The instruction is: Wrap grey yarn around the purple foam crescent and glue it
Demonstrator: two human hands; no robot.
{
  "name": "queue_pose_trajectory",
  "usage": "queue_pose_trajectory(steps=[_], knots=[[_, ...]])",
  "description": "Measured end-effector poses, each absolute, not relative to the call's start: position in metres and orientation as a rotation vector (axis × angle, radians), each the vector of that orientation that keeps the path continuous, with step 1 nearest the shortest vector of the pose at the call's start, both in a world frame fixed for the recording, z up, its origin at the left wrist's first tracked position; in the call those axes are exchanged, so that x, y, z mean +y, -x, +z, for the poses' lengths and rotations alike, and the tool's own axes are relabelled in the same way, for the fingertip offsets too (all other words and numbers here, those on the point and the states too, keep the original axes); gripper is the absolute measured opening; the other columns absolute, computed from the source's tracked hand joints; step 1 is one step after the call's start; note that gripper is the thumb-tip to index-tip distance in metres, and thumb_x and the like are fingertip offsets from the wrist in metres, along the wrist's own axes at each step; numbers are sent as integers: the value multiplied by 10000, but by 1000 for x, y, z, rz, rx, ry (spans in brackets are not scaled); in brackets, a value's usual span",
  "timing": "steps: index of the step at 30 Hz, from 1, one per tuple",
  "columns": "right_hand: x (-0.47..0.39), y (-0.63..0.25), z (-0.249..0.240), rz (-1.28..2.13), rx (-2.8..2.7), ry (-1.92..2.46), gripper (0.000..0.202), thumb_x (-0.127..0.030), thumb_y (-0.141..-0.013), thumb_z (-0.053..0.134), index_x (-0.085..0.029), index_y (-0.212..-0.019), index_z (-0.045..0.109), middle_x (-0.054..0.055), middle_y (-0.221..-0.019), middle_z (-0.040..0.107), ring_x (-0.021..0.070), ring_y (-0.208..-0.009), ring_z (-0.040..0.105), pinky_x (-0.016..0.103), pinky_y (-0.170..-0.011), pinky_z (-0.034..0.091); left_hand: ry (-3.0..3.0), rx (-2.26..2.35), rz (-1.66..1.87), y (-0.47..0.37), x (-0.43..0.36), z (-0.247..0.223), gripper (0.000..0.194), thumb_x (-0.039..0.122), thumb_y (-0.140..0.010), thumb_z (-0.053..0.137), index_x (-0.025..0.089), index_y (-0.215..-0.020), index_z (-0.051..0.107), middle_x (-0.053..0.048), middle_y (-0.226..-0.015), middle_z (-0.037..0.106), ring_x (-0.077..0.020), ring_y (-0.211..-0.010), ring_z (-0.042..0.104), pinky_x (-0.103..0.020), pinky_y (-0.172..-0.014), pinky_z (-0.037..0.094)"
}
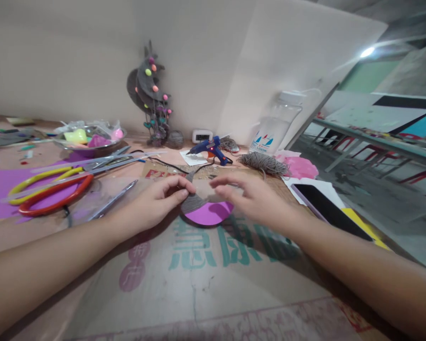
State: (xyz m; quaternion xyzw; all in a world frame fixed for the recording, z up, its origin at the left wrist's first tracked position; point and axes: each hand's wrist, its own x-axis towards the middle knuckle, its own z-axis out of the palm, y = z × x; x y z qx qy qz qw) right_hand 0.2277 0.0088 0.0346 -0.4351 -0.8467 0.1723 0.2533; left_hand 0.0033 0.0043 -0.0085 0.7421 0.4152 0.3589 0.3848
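A round purple disc [209, 214], partly covered by grey yarn laid in rows [192, 203], lies low over the cardboard in the middle. My left hand [166, 196] pinches the yarn-covered piece at its upper left edge, thumb on top. On the other side, my right hand [243, 192] hovers at the disc's upper right edge, thumb and forefinger slightly apart; nothing shows between them. Whether its fingertips touch the grey part is unclear. Behind the hands, a blue glue gun [213, 149] with a small red light rests on white paper.
Scissors with red and yellow handles [57, 194] and a pen [115, 199] lie left. A dish of clay [88, 137], a decorated grey moon [149, 90], a clock [202, 136], a water bottle [273, 125] and a yarn skein [264, 162] stand behind. A phone [330, 208] lies right.
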Motion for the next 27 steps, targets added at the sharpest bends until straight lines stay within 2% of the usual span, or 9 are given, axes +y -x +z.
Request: queue_pose_trajectory(steps=[5,10,15,17,23,27], knots=[[0,-214,8,546,-2309,1104,232,-333,-881,508,-197,-997,656,49,-1014,683,179,-928,614,307,-817,454,-2000,1077,915,-5,-1,-6,168,263,-876,452,210,-956,590,4,-889,613,-143,-814,553,-244,-693,416],[6,-217,7,779,-2281,1096,215,-345,-866,519,-186,-881,662,17,-857,676,142,-772,601,256,-694,450,-2012,1090,934,-5,-2,-7,193,269,-869,478,217,-1006,602,2,-943,631,-136,-792,565,-231,-651,412],[9,-220,5,945,-2283,1107,163,-337,-797,609,-177,-783,633,-9,-726,601,116,-677,536,234,-627,412,-1908,1106,991,-5,-3,-7,225,329,-880,475,215,-1033,593,3,-850,637,-132,-718,569,-226,-591,419],[11,-222,2,1018,-2231,1115,172,-338,-802,595,-174,-752,609,-18,-685,559,104,-633,502,227,-589,393,-1907,1079,967,-6,-5,-5,247,335,-872,486,209,-1055,594,-5,-884,650,-131,-721,583,-226,-600,443],[18,-227,-3,1182,-2078,1062,243,-398,-807,570,-167,-731,565,-27,-652,498,91,-586,455,220,-546,367,-1997,998,822,-11,-12,3,449,147,-780,524,224,-1222,541,-38,-1145,627,-139,-857,636,-249,-758,512],[19,-227,-2,1188,-2081,1075,234,-380,-810,562,-166,-716,562,-25,-641,494,90,-577,445,224,-538,350,-2052,1074,818,-12,-14,4,416,157,-772,542,205,-1183,588,-33,-1042,669,-136,-816,647,-240,-734,523]])
